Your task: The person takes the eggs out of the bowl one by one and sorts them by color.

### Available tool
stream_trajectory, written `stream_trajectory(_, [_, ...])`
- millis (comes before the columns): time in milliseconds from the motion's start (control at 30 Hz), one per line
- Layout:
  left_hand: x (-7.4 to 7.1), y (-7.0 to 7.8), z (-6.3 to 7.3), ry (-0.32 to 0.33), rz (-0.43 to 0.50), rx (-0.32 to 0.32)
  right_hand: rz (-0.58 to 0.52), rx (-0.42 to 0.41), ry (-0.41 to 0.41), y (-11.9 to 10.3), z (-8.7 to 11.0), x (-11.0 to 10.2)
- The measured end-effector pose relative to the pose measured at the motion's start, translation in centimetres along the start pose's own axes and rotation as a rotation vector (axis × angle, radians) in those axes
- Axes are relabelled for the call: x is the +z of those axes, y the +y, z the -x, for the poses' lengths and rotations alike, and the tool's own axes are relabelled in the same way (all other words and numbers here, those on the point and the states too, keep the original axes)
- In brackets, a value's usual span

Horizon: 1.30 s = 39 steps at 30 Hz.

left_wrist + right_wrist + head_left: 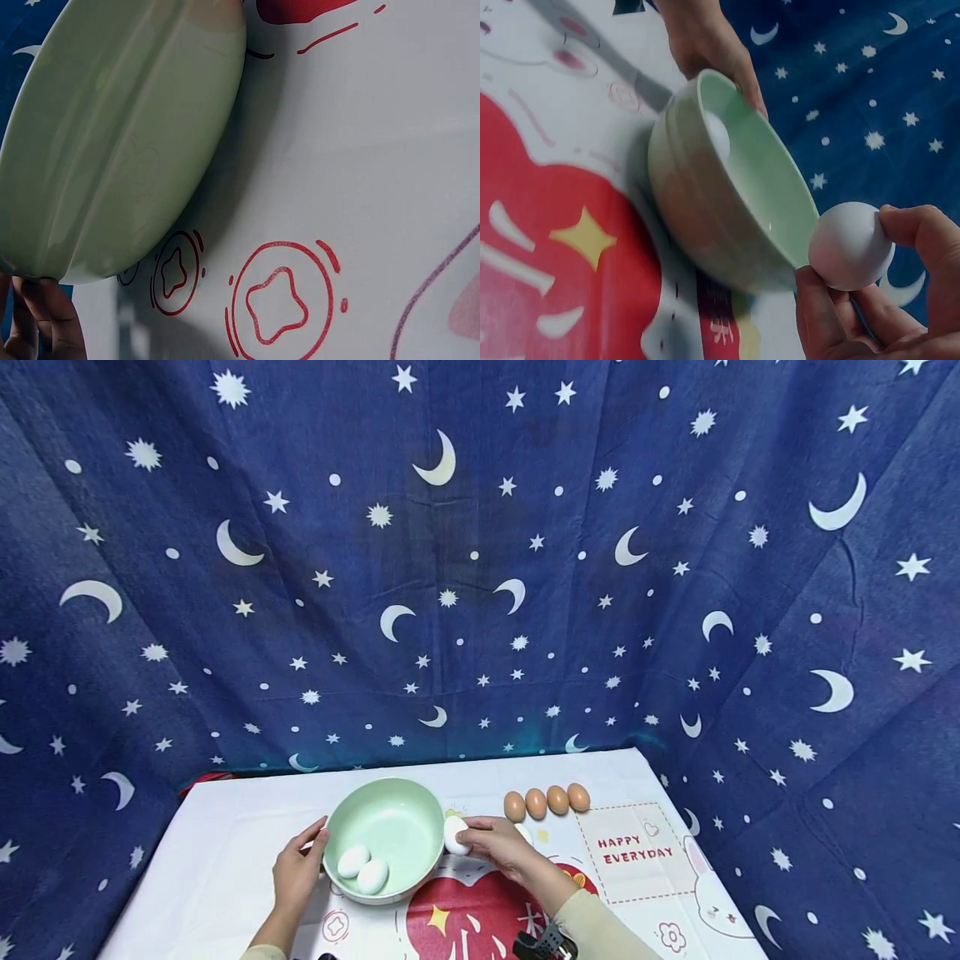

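A light green bowl [397, 818] is near the front middle of the table, with two white eggs [362, 869] lying low at its left. My left hand [297, 862] grips the bowl's left side, thumb by the rim. Between the thumb and fingers of my right hand [498, 846] is another white egg [851, 246], held just outside the bowl's right rim. Another white shape, probably an egg [524, 833], shows partly behind the right hand. In the left wrist view, fingertips [49, 300] touch the bowl's outer wall.
Several brown eggs [557, 800] stand in a row at the back right of the white printed tablecloth [247, 835]. A dark blue curtain [450, 568] with moons and stars hangs behind and beside the table. A dark watch-like band [546, 941] circles the right wrist.
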State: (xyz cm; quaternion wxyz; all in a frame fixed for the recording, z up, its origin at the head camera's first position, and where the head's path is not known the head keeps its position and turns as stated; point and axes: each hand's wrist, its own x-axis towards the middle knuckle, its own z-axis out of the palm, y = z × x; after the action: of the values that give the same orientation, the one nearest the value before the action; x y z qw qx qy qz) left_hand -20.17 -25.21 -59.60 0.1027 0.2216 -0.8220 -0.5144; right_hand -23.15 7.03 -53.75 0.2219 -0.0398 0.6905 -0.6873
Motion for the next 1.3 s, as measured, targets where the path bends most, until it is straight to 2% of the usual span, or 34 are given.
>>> stream_trajectory(333, [0.2, 0.1, -0.1, 0.01, -0.005, 0.002, 0.114, 0.027, 0.098, 0.5, 2.7, -4.4])
stream_trajectory(500, [0.1, 0.1, 0.0, 0.011, -0.012, 0.002, 0.137, 0.051, 0.173, 0.8, 3.4, -6.6])
stream_trajectory(900, [-0.1, 0.2, 0.1, 0.003, -0.016, -0.001, 0.214, 0.087, 0.379, 2.0, 3.1, -10.4])
stream_trajectory(1100, [0.0, 0.0, 0.0, 0.007, -0.011, -0.003, 0.264, 0.099, 0.399, 3.3, 3.2, -11.6])
stream_trajectory(1300, [0.0, 0.0, 0.0, 0.003, -0.011, 0.004, 0.247, 0.104, 0.439, 4.8, 2.8, -12.6])
